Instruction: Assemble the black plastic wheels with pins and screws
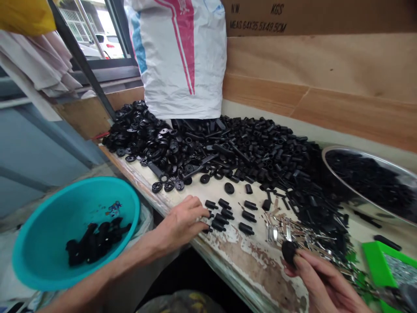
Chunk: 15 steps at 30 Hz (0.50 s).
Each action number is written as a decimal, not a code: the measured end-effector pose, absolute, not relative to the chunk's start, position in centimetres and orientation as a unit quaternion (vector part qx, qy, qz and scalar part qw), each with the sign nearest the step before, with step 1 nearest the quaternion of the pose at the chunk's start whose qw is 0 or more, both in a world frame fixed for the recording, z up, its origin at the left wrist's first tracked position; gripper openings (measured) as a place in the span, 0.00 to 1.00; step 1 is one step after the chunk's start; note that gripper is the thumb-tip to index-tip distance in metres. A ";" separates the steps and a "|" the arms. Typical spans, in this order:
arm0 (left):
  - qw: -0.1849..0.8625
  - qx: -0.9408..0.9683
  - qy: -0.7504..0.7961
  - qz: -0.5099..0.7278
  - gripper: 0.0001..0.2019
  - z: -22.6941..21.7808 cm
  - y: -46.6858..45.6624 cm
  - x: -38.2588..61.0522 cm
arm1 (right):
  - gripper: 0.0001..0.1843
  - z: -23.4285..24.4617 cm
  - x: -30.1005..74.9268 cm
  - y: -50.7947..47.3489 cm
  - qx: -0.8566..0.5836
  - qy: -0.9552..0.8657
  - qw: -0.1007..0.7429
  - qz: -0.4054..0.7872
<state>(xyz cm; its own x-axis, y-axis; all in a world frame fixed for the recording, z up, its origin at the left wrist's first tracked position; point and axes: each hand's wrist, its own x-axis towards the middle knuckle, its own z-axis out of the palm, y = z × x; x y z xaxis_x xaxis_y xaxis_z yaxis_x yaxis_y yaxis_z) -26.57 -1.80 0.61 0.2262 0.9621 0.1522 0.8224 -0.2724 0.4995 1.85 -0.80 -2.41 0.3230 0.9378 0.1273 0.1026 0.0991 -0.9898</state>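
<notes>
My left hand (186, 219) reaches over the table with fingers curled at the left end of some short black cylindrical parts, each with a narrower stub. Its fingertips close on one of them, which is mostly hidden. Beside it, several more of these cylindrical parts (248, 216) lie in loose rows. In my right hand (321, 278), a round black disc (289, 252) is pinched between thumb and fingers, above the table's near edge. Farther back lie a loose black disc (229, 188) and a short black tube (249, 189).
A heap of black plastic parts (260, 148) covers the back, below a white sack (185, 61). Thin metal pieces (286, 230) spread at right, near a green box (378, 256) and a metal basin (332, 152) of black parts. At left stands a teal tub (35, 234) holding black assemblies.
</notes>
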 end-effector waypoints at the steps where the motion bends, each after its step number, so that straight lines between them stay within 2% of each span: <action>1: 0.164 0.776 0.574 0.205 0.06 0.4 -2.4 -26.5 | 0.16 -2.2 1.5 -0.8 -0.565 -0.457 0.586 0.358; 10: 0.192 0.801 0.544 0.158 0.06 -0.1 -3.2 -26.3 | 0.12 -1.5 0.3 -1.3 -0.549 -0.407 0.590 0.431; 15: 0.267 0.767 0.534 0.235 0.10 0.1 -3.5 -26.6 | 0.10 -0.9 -0.3 -1.5 -0.523 -0.421 0.568 0.475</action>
<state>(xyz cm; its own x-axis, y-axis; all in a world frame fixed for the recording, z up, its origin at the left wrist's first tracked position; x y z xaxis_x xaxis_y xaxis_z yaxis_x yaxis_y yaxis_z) -26.56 -3.55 0.14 0.3196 0.9446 0.0745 0.6936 -0.2868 0.6608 -0.33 -1.48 -0.85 0.1927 0.9811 -0.0192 -0.0987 -0.0001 -0.9951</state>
